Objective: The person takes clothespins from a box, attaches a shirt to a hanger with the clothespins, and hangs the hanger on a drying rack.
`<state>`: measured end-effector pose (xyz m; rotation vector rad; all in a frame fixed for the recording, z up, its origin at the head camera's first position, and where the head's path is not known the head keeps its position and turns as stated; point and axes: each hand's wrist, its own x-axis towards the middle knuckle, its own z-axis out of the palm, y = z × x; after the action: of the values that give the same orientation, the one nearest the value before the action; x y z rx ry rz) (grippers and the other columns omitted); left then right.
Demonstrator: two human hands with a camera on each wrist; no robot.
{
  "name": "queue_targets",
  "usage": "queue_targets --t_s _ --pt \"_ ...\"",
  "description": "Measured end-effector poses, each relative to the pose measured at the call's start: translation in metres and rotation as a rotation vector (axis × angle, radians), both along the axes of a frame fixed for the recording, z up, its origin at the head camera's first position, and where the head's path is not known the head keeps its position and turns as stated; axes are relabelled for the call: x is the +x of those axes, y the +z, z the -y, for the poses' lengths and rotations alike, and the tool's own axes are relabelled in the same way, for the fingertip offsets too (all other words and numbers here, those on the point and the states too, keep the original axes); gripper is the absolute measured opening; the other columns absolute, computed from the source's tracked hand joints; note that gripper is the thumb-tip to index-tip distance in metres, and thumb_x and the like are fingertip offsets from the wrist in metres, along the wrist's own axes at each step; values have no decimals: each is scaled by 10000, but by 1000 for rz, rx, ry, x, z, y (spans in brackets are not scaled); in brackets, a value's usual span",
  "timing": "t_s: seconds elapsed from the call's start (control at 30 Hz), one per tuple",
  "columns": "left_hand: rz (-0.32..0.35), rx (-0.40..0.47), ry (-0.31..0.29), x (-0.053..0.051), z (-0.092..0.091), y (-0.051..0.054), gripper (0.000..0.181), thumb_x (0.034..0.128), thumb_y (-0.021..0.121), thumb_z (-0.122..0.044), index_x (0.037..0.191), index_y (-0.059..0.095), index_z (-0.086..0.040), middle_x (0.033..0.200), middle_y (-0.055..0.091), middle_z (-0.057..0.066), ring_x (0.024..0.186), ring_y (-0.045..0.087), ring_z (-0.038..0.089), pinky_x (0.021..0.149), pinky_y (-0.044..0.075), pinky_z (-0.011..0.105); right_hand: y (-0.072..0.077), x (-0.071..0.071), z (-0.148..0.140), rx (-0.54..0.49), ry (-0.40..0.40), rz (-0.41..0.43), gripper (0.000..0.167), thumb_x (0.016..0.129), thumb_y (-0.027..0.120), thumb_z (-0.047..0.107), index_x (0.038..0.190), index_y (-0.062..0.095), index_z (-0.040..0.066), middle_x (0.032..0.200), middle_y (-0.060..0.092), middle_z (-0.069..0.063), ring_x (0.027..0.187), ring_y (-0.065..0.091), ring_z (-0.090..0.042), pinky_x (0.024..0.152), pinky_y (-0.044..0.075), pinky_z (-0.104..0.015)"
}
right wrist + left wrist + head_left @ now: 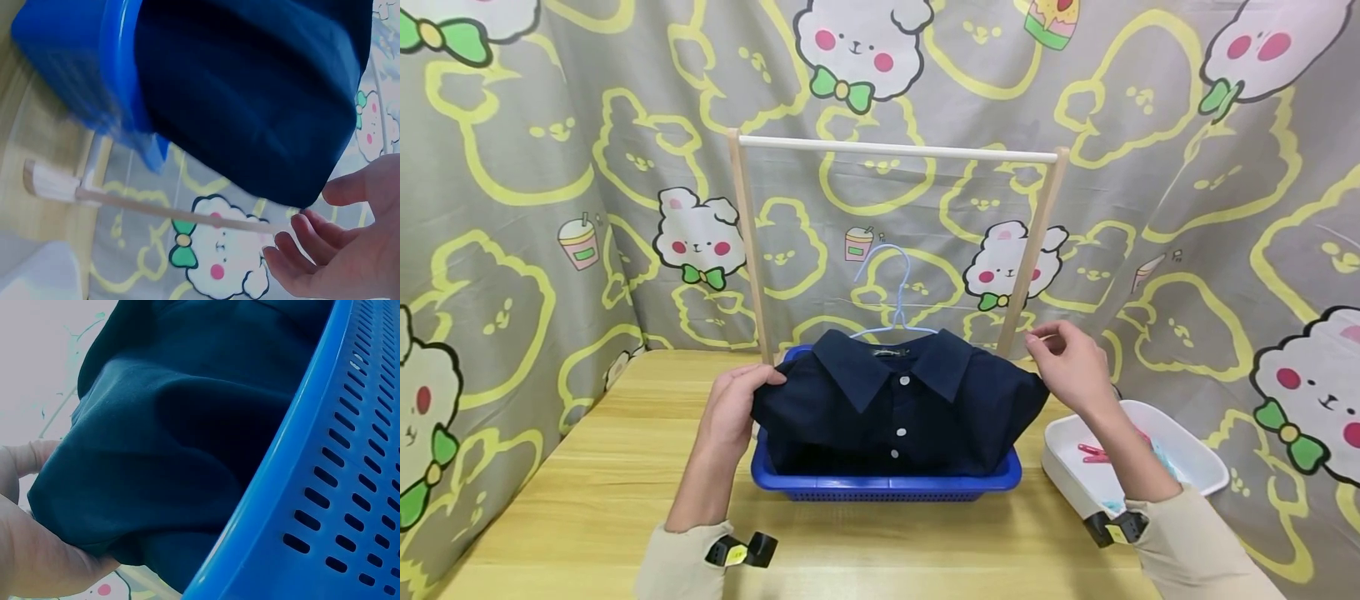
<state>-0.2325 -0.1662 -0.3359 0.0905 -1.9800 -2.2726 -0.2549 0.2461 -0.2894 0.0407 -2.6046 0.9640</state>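
Note:
A dark navy collared shirt [857, 417] with white buttons lies over a blue basket [887, 483], a light-blue wire hanger [901, 308] in its neck. The left hand [730, 408] grips the shirt's shoulder on the left side; in the left wrist view, cloth [137, 475] lies between the thumb and fingers of that hand [44, 544]. Beside the opposite shoulder is the right hand [1075, 367], fingers loosely bent. In the right wrist view the fingertips of the right hand [312, 212] are at the corner of the cloth [250, 100], with no clear grip on it.
Behind the basket stands a wooden rack with a white rail [895, 148]. On the right, under the right forearm, a white tray [1202, 475] holds red clips [1093, 454] and light-blue items. A patterned curtain [865, 192] hangs behind the wooden table [617, 467].

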Motion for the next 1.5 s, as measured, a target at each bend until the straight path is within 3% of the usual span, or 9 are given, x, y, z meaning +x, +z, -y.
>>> queue_targets --t_s 0.53,0.77,1.13,1.5 --pt "1 0 -1 0 0 3 310 913 621 -91 628 719 -165 793 638 -43 960 552 172 855 493 296 -7 -25 -49 221 -10 71 343 1002 525 238 1133 625 -62 1104 656 -310 995 610 -465 766 495 -527" --pt "-3 0 9 1 0 2 301 907 622 -77 641 729 -167 731 630 -47 881 577 166 808 517 283 -13 -32 -71 296 -17 50 314 959 559 191 1035 649 -100 1005 672 -309 907 622 -464 708 484 -502" --pt "-4 3 8 -1 0 -1 312 911 627 -82 619 705 -158 673 581 -46 870 579 176 823 518 282 -45 -32 -91 409 0 255 268 904 647 201 930 701 -60 857 691 -191 786 593 -362 627 452 -392" --pt "-1 4 10 -1 0 -1 308 905 624 -73 631 724 -168 686 596 -48 872 584 169 825 521 276 -60 -31 -101 479 -14 440 219 830 723 182 727 630 13 697 580 -93 680 541 -265 596 447 -353"
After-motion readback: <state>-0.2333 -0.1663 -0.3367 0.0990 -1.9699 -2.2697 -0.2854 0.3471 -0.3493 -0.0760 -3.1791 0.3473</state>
